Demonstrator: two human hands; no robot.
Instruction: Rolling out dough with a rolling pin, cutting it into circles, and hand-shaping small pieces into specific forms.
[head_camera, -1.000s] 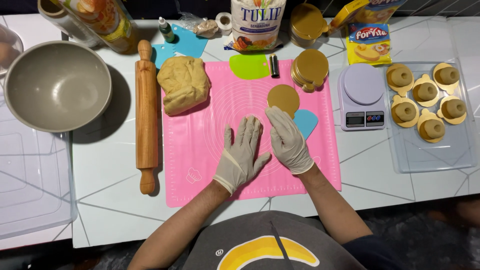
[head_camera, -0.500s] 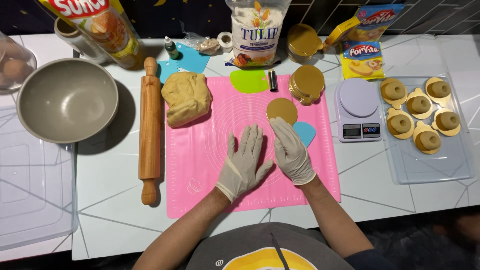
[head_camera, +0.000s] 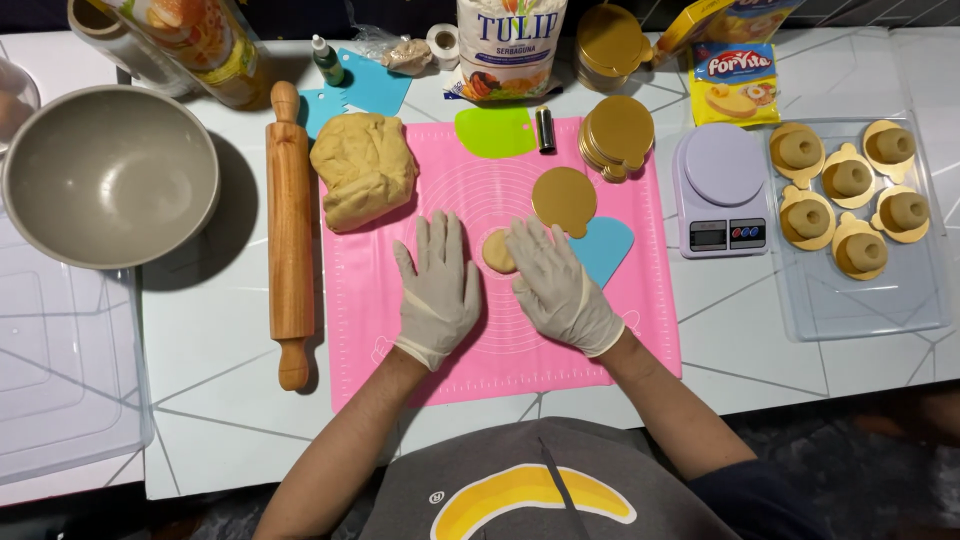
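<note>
Dough work sits at the shaping step, to judge by the layout: a small tan dough piece lies on the pink mat, near the mat's middle, and both gloved hands flank it. The left hand rests flat on the mat with fingers spread, palm down, gripping nothing; its fingertips lie just beside the piece on its left. The right hand is also spread flat and holds nothing; its fingers touch or partly cover the piece's right edge, though whether they press on it I cannot tell.

Just above the right hand lies a gold disc, and a blue scraper pokes out beside that hand. Further up the mat are the big dough lump, a green scraper and a stack of gold discs. A rolling pin lies on the desk left of the mat, with a grey bowl beyond it. On the right stand a scale and a clear tray holding six shaped pieces on gold discs.

Since the tray pieces are domed, the next move likely calls for both palms to close in around the small piece and round it evenly, with light pressure so it does not flatten or stick to the mat
</note>
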